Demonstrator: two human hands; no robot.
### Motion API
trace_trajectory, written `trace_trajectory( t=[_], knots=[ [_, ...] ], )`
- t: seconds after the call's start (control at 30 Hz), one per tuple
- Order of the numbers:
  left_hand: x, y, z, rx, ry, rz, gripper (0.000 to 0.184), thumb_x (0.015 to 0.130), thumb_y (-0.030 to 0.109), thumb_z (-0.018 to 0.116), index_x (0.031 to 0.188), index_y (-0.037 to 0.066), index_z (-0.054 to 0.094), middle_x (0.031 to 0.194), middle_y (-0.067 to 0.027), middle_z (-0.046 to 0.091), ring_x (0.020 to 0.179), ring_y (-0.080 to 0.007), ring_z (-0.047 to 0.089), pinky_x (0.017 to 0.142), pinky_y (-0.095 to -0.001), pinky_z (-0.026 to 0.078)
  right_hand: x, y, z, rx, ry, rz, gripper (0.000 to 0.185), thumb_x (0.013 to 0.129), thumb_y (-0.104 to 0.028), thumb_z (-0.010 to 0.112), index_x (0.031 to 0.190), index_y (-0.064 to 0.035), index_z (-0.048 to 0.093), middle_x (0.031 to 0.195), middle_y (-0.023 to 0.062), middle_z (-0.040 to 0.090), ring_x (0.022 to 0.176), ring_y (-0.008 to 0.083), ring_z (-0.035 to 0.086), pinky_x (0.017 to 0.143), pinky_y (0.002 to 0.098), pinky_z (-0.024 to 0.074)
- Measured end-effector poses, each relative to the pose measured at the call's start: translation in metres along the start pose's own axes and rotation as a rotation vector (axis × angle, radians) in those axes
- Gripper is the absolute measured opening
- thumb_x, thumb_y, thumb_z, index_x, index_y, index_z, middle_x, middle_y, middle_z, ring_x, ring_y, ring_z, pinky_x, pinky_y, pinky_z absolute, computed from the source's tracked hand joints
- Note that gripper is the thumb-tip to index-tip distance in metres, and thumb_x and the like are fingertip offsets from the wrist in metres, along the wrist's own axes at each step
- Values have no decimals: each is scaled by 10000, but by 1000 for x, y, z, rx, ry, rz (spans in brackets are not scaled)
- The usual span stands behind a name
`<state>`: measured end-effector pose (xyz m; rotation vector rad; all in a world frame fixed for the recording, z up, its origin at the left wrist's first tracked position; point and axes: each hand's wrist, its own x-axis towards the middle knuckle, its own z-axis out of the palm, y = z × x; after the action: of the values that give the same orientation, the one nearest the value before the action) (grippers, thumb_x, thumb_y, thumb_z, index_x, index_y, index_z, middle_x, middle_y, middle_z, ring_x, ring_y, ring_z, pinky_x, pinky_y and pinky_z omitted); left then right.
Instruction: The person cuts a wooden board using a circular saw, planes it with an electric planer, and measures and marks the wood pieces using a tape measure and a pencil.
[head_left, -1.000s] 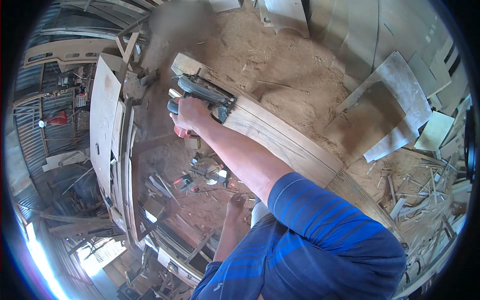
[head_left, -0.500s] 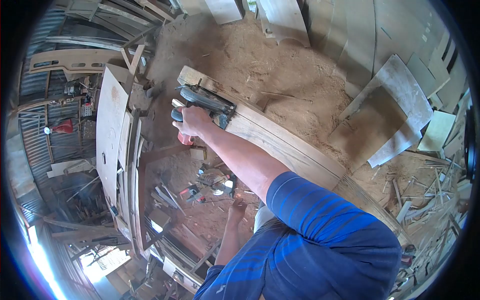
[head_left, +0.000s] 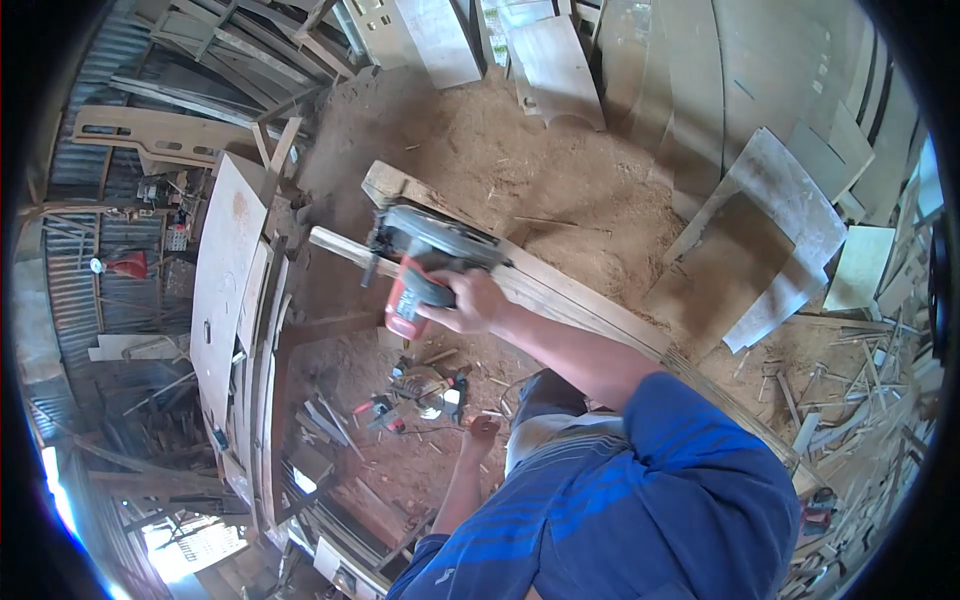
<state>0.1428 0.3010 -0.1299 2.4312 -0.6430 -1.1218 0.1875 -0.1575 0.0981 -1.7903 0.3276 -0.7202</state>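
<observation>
My right hand (head_left: 472,302) grips the dark rear handle of a red and black circular saw (head_left: 408,292). The saw is over the left part of a long thick wooden plank (head_left: 590,315), turned on its side and slightly blurred. I cannot tell whether it touches the wood. A narrow wood strip (head_left: 338,244) juts out to the left beside it. Lower down, my left hand (head_left: 482,430) hangs near my body with curled fingers. Whatever may be in it is too small to make out. A second power tool with a round blade (head_left: 432,395) lies on the ground close by.
Sawdust (head_left: 480,130) covers the ground beyond the plank. Leaning boards (head_left: 780,200) line the far right, with wood scraps (head_left: 840,380) below them. On the left stands a stack of large panels (head_left: 228,290). A red and black tool (head_left: 385,412) rests on the ground.
My right hand has drawn the saw back to the right and tilted it, so its red body shows more. My left hand stays low, and the view has shifted slightly.
</observation>
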Motion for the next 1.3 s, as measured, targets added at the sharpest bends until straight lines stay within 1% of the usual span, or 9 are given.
trace_trajectory(
  t=[0.2,0.23,0.47,0.6,0.67,0.8,0.93,1.2,1.3],
  knots=[
    [-16,80,-3,49,-109,-263,534,937,355,778,1323,-7,706,1194,-190,793,1082,-324,772,933,-425,592,-121,-49,-135,42,32,151,517,862,-336,877,1226,13,765,912,128,802,802,191,773,745,349,598],
    [-6,65,4,81,-117,-119,529,923,346,783,1275,-44,719,1121,-200,798,1034,-323,773,895,-421,592,-143,-61,-161,7,12,224,528,859,-324,871,1241,23,760,924,127,802,806,189,769,758,346,596],
    [24,161,27,88,-150,-8,387,951,281,751,1248,32,747,1060,-206,805,1017,-330,792,882,-445,606,-294,-133,-285,-103,294,577,492,916,-304,813,1270,27,733,1043,155,802,951,195,739,913,353,569],
    [22,284,45,113,-65,332,387,983,362,702,1218,61,763,1085,-189,808,1043,-369,782,911,-442,609,-377,-149,-327,-320,457,612,489,862,-233,852,1261,23,733,1034,207,813,953,295,804,899,381,600],
    [-2,359,67,-8,85,505,367,987,324,745,931,-38,717,832,-239,731,676,-296,687,653,-440,524,-412,-157,-338,-361,543,670,459,851,-196,850,1240,20,738,1011,213,808,936,315,809,870,391,608],
    [-96,539,103,159,-141,731,479,992,368,767,752,-37,676,660,-223,633,583,-255,622,589,-424,478,-478,-165,-353,-449,636,726,423,837,-137,835,1219,16,738,971,234,791,921,371,803,831,422,616],
    [-154,615,181,-147,-477,866,436,1008,381,759,837,-14,690,712,-148,678,659,-182,646,638,-393,514,-522,-162,-355,-540,636,720,453,799,-132,844,1221,-3,742,968,246,780,919,410,785,828,469,615],
    [-177,673,272,315,-660,583,852,912,793,616,1066,-25,803,1013,-219,791,982,-342,772,902,-426,576,-576,-153,-359,-725,491,682,512,742,-221,872,1211,-55,752,969,218,786,898,409,771,818,499,621],
    [-154,644,308,219,-667,557,748,926,694,673,1056,-31,806,1026,-200,790,986,-296,760,901,-406,572,-584,-149,-364,-751,406,682,521,741,-232,872,1223,-70,754,951,189,794,891,413,770,841,512,611]
  ],
)
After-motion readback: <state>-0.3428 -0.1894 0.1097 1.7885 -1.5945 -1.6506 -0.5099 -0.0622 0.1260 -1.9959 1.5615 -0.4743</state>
